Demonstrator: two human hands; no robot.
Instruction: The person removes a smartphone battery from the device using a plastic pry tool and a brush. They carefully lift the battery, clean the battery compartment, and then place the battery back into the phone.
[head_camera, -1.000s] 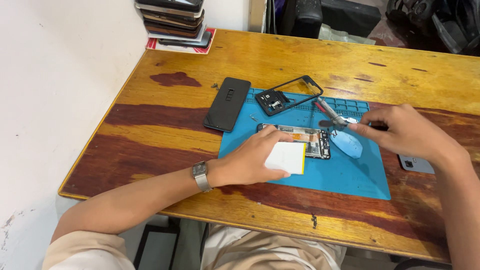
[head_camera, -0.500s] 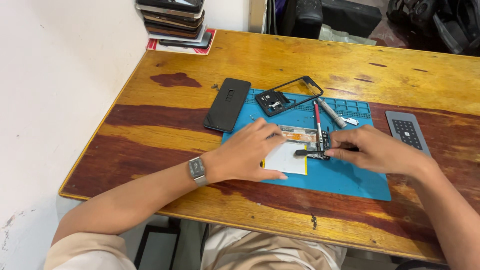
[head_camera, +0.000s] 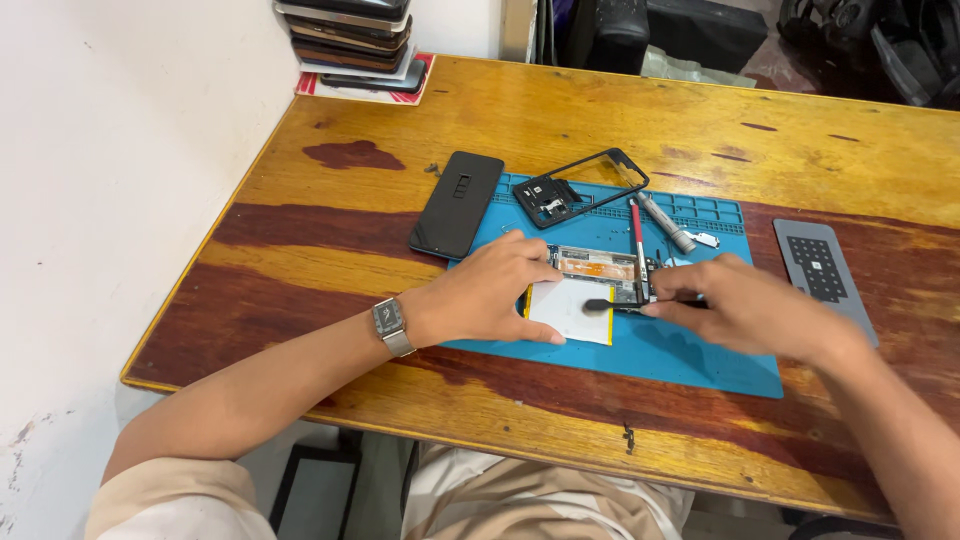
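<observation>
An opened phone (head_camera: 590, 285) with a white battery and bare circuit board lies on a blue work mat (head_camera: 690, 350). My left hand (head_camera: 485, 292), watch on the wrist, presses down on the phone's left end. My right hand (head_camera: 745, 305) holds a thin black tool (head_camera: 610, 304) whose tip rests on the battery near the board. A red-handled screwdriver (head_camera: 637, 240) lies across the phone's right end.
A black phone back cover (head_camera: 457, 203) lies left of the mat, a black phone frame (head_camera: 580, 187) at its top. A silver tool (head_camera: 667, 224) rests nearby. A grey pad (head_camera: 822, 272) sits at right. Several stacked phones (head_camera: 350, 40) stand at the back left corner.
My right hand came in from the right side of the mat to the phone, bringing the black tool onto the battery. My left hand stayed on the phone.
</observation>
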